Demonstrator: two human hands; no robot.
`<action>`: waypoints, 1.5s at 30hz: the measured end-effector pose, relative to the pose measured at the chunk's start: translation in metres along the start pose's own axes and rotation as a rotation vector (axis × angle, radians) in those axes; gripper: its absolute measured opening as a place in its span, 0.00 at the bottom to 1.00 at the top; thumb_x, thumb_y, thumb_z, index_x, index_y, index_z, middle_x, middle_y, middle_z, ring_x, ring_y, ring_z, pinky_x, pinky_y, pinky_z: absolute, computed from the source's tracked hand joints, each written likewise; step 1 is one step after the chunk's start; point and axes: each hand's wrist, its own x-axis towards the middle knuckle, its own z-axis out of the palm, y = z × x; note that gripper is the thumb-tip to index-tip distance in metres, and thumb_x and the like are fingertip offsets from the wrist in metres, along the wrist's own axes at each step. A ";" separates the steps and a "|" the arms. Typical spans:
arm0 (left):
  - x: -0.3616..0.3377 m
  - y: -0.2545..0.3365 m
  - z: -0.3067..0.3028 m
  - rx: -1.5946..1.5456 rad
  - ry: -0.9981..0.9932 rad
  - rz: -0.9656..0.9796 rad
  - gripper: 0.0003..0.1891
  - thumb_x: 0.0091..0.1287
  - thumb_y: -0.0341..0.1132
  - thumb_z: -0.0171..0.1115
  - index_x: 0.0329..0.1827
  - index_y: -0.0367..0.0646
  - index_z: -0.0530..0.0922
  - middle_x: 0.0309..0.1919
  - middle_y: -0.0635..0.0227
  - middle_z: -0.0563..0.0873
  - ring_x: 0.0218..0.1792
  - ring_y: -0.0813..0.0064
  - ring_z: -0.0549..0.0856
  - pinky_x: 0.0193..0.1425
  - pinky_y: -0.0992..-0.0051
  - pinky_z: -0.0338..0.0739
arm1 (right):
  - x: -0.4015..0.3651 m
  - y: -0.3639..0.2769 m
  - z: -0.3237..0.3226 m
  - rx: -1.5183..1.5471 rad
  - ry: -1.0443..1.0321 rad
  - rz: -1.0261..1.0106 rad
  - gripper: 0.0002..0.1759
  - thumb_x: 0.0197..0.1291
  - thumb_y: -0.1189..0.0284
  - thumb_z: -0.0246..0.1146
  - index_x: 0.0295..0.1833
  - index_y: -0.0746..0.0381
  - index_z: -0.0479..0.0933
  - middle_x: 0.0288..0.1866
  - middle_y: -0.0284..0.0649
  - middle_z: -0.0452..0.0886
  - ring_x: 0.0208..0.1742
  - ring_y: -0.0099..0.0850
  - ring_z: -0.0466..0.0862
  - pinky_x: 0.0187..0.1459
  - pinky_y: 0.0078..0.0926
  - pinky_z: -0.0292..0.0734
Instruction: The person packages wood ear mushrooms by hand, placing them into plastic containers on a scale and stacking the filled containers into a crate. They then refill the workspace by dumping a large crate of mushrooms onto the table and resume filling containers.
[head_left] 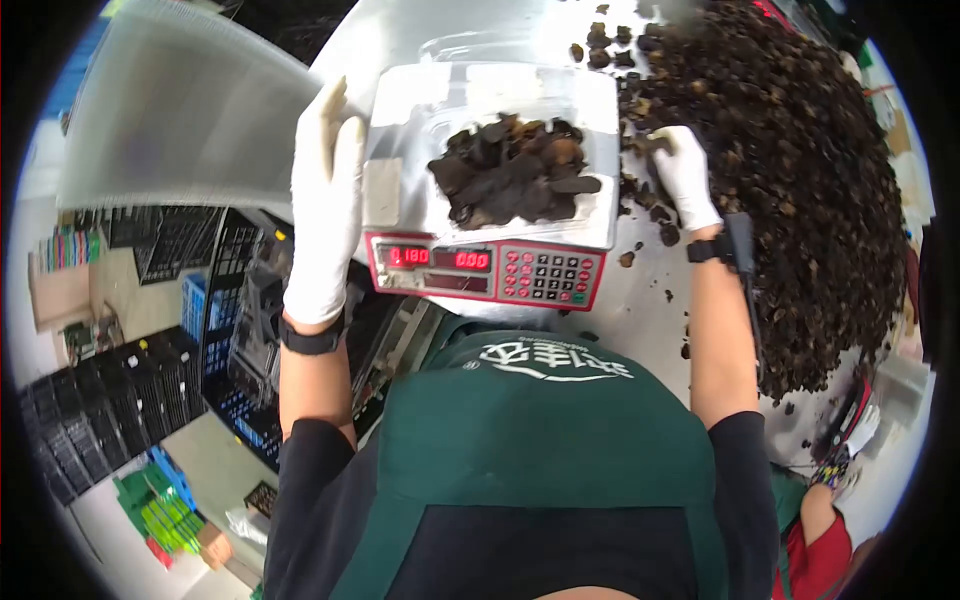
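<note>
A red-framed scale (480, 268) shows 0.180 and 0.00 on its lit display. On its platform, a clear plastic tray (440, 125) holds a heap of dark, fungus-like pieces (515, 175). My left hand (328, 200), in a white glove, is open beside the scale's left edge, its fingers stretched out and holding nothing. At the left edge of a large dark pile (790, 200), my gloved right hand (685, 175) has its fingers curled together around a dark piece (660, 145), partly hidden by the fingers.
Loose pieces lie on the metal table (650, 320) between scale and pile. A translucent bin (190, 110) stands at the left, above black crates (110, 400) lower down. At the lower right, a person in a red sleeve (820, 545) has a gloved hand (863, 430) near another scale.
</note>
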 end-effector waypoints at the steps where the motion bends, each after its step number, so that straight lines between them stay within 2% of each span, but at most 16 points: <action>1: 0.000 -0.002 0.000 0.020 0.012 0.030 0.23 0.75 0.35 0.56 0.72 0.40 0.71 0.63 0.57 0.78 0.63 0.65 0.77 0.70 0.66 0.69 | 0.002 0.005 -0.003 -0.002 -0.011 0.017 0.12 0.52 0.77 0.63 0.45 0.63 0.82 0.42 0.47 0.84 0.45 0.47 0.84 0.50 0.35 0.79; 4: -0.004 0.003 0.000 0.128 -0.070 0.087 0.24 0.72 0.34 0.59 0.71 0.39 0.71 0.62 0.55 0.78 0.63 0.63 0.78 0.69 0.66 0.70 | 0.005 0.000 -0.021 0.037 -0.067 0.181 0.13 0.55 0.74 0.67 0.47 0.62 0.83 0.37 0.44 0.86 0.37 0.36 0.85 0.43 0.29 0.79; 5: -0.005 0.001 0.004 0.024 -0.076 0.020 0.25 0.70 0.33 0.61 0.71 0.40 0.71 0.62 0.54 0.79 0.62 0.61 0.79 0.68 0.66 0.71 | 0.006 -0.005 -0.028 0.092 -0.083 0.274 0.13 0.57 0.71 0.69 0.48 0.62 0.83 0.33 0.38 0.85 0.33 0.24 0.81 0.40 0.22 0.76; 6: -0.005 -0.005 0.007 0.127 -0.080 0.119 0.23 0.74 0.35 0.57 0.72 0.44 0.72 0.64 0.58 0.79 0.59 0.66 0.80 0.66 0.68 0.72 | 0.005 -0.007 -0.035 0.184 -0.092 0.292 0.13 0.59 0.71 0.69 0.48 0.64 0.83 0.30 0.31 0.82 0.32 0.17 0.77 0.38 0.17 0.73; 8: -0.009 -0.005 0.014 0.177 -0.107 0.117 0.21 0.71 0.32 0.61 0.66 0.44 0.77 0.55 0.63 0.83 0.51 0.73 0.81 0.59 0.73 0.75 | 0.007 -0.037 -0.054 0.306 -0.121 0.319 0.11 0.60 0.74 0.68 0.48 0.65 0.83 0.31 0.27 0.81 0.33 0.15 0.75 0.37 0.15 0.71; 10: -0.014 -0.005 0.020 0.200 -0.212 0.054 0.19 0.67 0.29 0.64 0.62 0.44 0.80 0.48 0.67 0.83 0.43 0.76 0.80 0.52 0.75 0.75 | 0.009 -0.081 -0.071 0.489 -0.163 0.286 0.11 0.61 0.77 0.66 0.49 0.66 0.81 0.42 0.30 0.84 0.42 0.17 0.78 0.48 0.17 0.73; 12: -0.016 0.004 0.030 0.116 -0.268 0.025 0.16 0.63 0.25 0.66 0.55 0.45 0.84 0.37 0.72 0.81 0.32 0.80 0.75 0.41 0.79 0.74 | 0.012 -0.115 -0.075 0.472 -0.113 0.132 0.11 0.58 0.81 0.65 0.48 0.65 0.82 0.40 0.31 0.84 0.36 0.17 0.78 0.42 0.16 0.74; 20: -0.016 0.010 0.045 0.200 -0.347 0.162 0.11 0.61 0.26 0.67 0.47 0.44 0.85 0.38 0.63 0.85 0.31 0.68 0.83 0.40 0.72 0.79 | 0.018 -0.172 -0.071 0.603 -0.168 0.070 0.13 0.56 0.80 0.69 0.49 0.63 0.83 0.40 0.32 0.85 0.38 0.18 0.79 0.43 0.18 0.75; 26: 0.036 0.002 0.027 0.129 -0.166 0.006 0.17 0.70 0.32 0.63 0.61 0.43 0.81 0.41 0.67 0.86 0.35 0.81 0.82 0.43 0.78 0.78 | 0.015 -0.169 -0.074 0.737 -0.234 0.116 0.12 0.60 0.80 0.66 0.50 0.65 0.82 0.42 0.34 0.85 0.40 0.19 0.81 0.46 0.17 0.76; 31: 0.089 -0.087 0.065 0.472 -0.228 0.046 0.32 0.66 0.45 0.68 0.68 0.34 0.73 0.38 0.57 0.86 0.36 0.69 0.86 0.45 0.69 0.81 | -0.007 -0.136 -0.078 1.457 -0.303 0.334 0.19 0.65 0.79 0.59 0.62 0.64 0.73 0.51 0.45 0.83 0.44 0.28 0.83 0.40 0.19 0.79; 34: 0.087 -0.083 0.082 0.405 -0.193 -0.018 0.37 0.64 0.46 0.69 0.71 0.32 0.68 0.37 0.55 0.85 0.36 0.67 0.86 0.45 0.68 0.80 | -0.036 -0.117 -0.078 1.729 -0.227 0.298 0.33 0.63 0.77 0.63 0.74 0.62 0.66 0.65 0.51 0.76 0.55 0.32 0.81 0.35 0.17 0.78; 35: 0.088 -0.069 0.082 0.321 -0.238 -0.105 0.35 0.64 0.40 0.68 0.72 0.32 0.67 0.38 0.56 0.85 0.37 0.67 0.86 0.46 0.69 0.81 | -0.045 -0.113 -0.079 1.752 -0.195 0.325 0.36 0.65 0.74 0.65 0.77 0.60 0.62 0.67 0.49 0.74 0.59 0.33 0.80 0.34 0.16 0.78; 38: 0.083 -0.072 0.088 -0.094 -0.187 -0.265 0.33 0.64 0.33 0.66 0.73 0.33 0.67 0.41 0.57 0.85 0.40 0.69 0.86 0.48 0.70 0.81 | -0.061 -0.093 -0.077 1.938 -0.171 0.362 0.34 0.68 0.69 0.65 0.76 0.61 0.63 0.66 0.48 0.75 0.58 0.33 0.79 0.33 0.15 0.77; 40: 0.084 -0.072 0.082 -0.238 -0.165 -0.205 0.31 0.66 0.29 0.64 0.73 0.35 0.68 0.43 0.60 0.84 0.44 0.71 0.85 0.53 0.70 0.80 | -0.065 -0.088 -0.074 1.918 -0.166 0.460 0.20 0.71 0.66 0.63 0.63 0.65 0.76 0.51 0.41 0.80 0.40 0.24 0.77 0.28 0.13 0.70; 43: 0.082 -0.059 0.067 -0.352 -0.158 -0.105 0.28 0.67 0.25 0.61 0.72 0.38 0.70 0.45 0.62 0.84 0.50 0.73 0.84 0.59 0.72 0.77 | -0.045 -0.150 -0.103 1.017 -0.275 0.598 0.09 0.67 0.69 0.66 0.47 0.62 0.84 0.32 0.27 0.80 0.30 0.19 0.74 0.29 0.14 0.68; 45: 0.070 -0.030 0.051 -0.387 -0.144 -0.091 0.23 0.69 0.24 0.59 0.69 0.38 0.75 0.48 0.65 0.85 0.55 0.74 0.81 0.65 0.73 0.73 | -0.037 -0.185 -0.097 0.697 -0.225 0.332 0.07 0.61 0.71 0.69 0.45 0.59 0.85 0.33 0.29 0.81 0.33 0.21 0.79 0.36 0.20 0.74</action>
